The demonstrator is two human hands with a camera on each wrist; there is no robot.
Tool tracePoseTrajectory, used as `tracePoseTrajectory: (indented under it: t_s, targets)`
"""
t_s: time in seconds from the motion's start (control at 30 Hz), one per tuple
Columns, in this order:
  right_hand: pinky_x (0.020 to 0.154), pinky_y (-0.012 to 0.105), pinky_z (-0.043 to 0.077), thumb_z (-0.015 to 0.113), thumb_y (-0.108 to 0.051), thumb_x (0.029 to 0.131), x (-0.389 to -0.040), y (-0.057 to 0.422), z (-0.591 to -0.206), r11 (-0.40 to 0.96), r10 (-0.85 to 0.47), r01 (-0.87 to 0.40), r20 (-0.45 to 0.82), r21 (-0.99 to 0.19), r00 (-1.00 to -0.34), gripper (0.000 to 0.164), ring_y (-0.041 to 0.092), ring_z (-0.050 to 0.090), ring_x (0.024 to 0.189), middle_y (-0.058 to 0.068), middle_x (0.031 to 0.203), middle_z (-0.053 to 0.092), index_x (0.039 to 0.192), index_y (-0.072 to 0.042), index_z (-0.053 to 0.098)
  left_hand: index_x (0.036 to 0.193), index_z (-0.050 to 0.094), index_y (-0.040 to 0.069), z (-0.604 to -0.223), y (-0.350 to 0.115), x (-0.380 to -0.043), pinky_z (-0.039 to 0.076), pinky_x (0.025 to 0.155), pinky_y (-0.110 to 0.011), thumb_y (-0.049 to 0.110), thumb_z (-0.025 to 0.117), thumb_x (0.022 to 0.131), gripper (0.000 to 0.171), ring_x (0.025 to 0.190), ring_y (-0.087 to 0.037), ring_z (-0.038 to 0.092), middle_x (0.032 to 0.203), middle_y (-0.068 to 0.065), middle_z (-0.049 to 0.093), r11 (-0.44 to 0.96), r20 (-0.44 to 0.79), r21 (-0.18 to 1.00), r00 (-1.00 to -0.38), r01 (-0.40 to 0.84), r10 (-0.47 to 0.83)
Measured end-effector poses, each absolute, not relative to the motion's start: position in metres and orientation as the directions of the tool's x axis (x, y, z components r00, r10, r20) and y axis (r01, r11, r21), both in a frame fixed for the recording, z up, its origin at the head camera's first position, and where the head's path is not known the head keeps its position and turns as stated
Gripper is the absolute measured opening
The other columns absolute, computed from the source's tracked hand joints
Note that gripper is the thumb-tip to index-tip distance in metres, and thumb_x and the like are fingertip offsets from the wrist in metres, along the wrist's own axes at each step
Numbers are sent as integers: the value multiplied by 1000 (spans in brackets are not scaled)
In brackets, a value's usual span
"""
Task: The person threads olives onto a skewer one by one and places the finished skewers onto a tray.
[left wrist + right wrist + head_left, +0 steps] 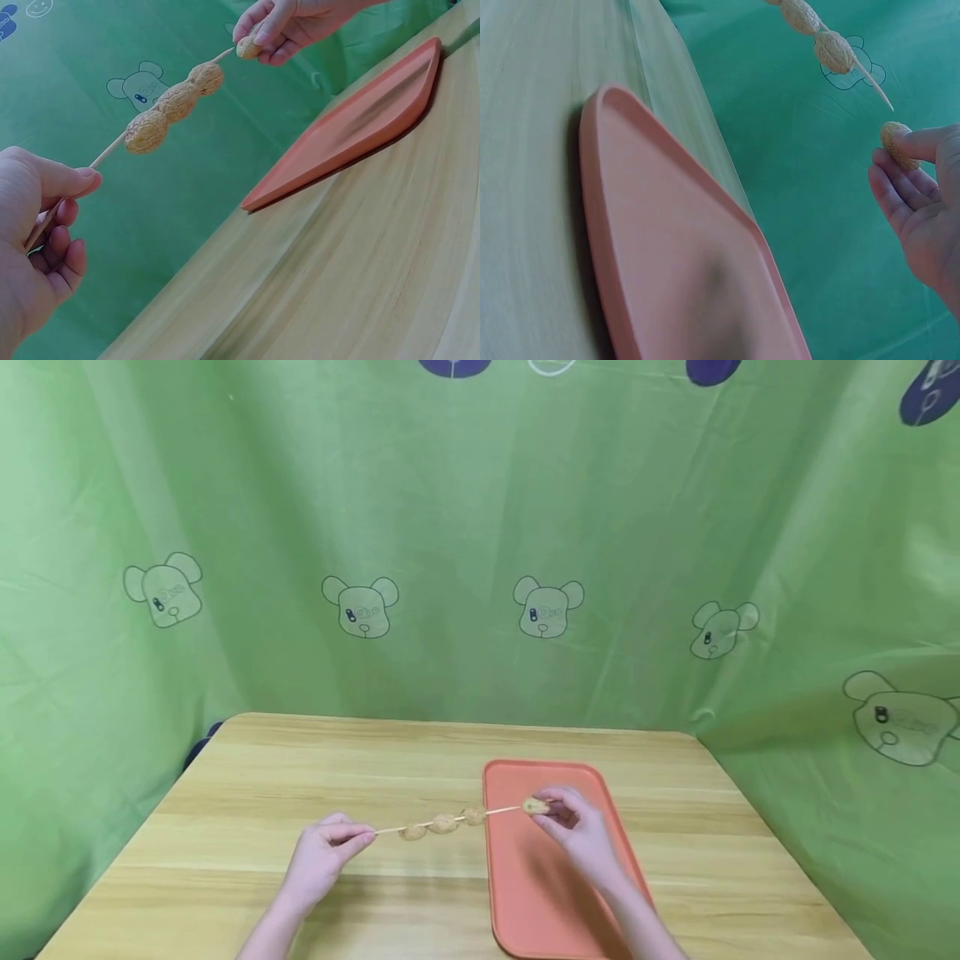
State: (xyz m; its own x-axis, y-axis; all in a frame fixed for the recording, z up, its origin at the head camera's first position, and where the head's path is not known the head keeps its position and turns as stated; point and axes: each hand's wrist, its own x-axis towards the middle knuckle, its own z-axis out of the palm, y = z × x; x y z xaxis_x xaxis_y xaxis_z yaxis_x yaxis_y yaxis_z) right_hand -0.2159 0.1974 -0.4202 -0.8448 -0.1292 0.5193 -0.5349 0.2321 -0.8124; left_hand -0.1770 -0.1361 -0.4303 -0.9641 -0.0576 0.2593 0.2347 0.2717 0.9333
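My left hand (321, 860) pinches a thin wooden skewer (502, 811) near one end, with thumb and fingers curled round it. Three tan, wrinkled balls (176, 103) are threaded along the middle of the skewer, close together. Its bare pointed tip sticks out toward the right. Over the tray, my right hand (581, 835) holds another tan wrinkled piece (898, 146) between thumb and fingertips. In the right wrist view a small gap shows between the skewer's tip and this piece. Both hands are raised above the table.
A shallow orange-pink tray (540, 893) with a raised rim lies on the right half of the wood-grain table (360, 760), under the right hand. A green curtain (450, 510) printed with bear heads surrounds the back and sides.
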Motion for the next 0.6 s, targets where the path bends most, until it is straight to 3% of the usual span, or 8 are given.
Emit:
tracePoseTrajectory:
  t_s: [0.13,0.6]
  targets:
    - [73,22,51,67,12,75,-214,195,-421,173,-149,-536,516,-826,-843,29,6,61,83,16,96,59,102,11,59,81,72,1,-431,-136,-178,41,62,-23,-1,72,74,7,65,-9,49,69,2,58,292,261,927,-964,236,-48]
    - [71,21,51,66,11,75,-211,193,-420,160,-204,-561,529,-812,-824,30,9,59,81,21,96,58,102,16,55,80,72,0,-434,-132,-179,44,63,-22,-3,71,74,7,68,-8,52,70,2,59,271,283,926,-959,264,-31]
